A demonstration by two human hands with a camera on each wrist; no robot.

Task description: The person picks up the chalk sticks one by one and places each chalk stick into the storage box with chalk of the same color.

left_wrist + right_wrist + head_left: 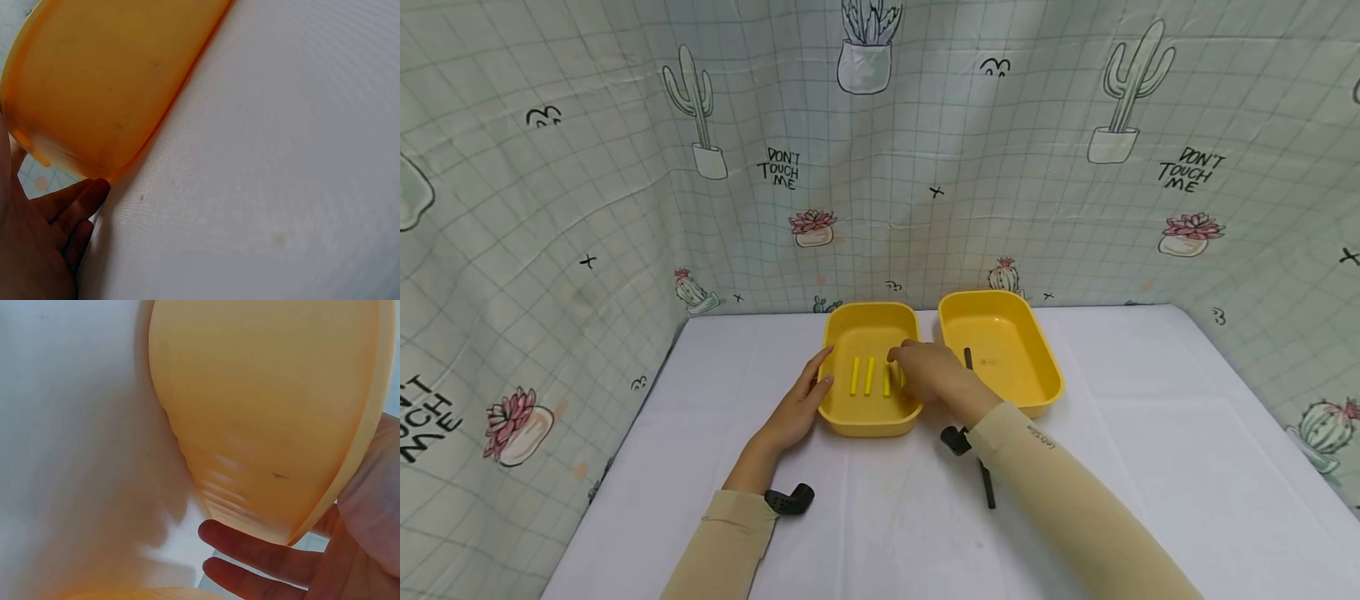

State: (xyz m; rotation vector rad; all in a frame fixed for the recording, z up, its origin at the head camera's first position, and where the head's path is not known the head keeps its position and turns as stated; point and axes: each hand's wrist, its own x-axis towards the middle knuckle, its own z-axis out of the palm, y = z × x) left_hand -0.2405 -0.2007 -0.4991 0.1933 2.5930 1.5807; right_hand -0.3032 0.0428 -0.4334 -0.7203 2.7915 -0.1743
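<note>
A glossy yellow rounded-rectangular plastic tray (pixel 871 417) holding short yellow sticks (pixel 869 376) sits left of a matching yellow tray (pixel 1033 367); the left hand (pixel 801 406) lies flat-fingered against its left wall; the right hand (pixel 928 372) reaches over its right rim, grip unclear.

Two yellow tubs (pixel 871 421) (pixel 1037 367), yellow sticks (pixel 868 375), white table (pixel 1150 433), cactus-print grid cloth (pixel 925 150), beige sleeves (pixel 1075 500).
</note>
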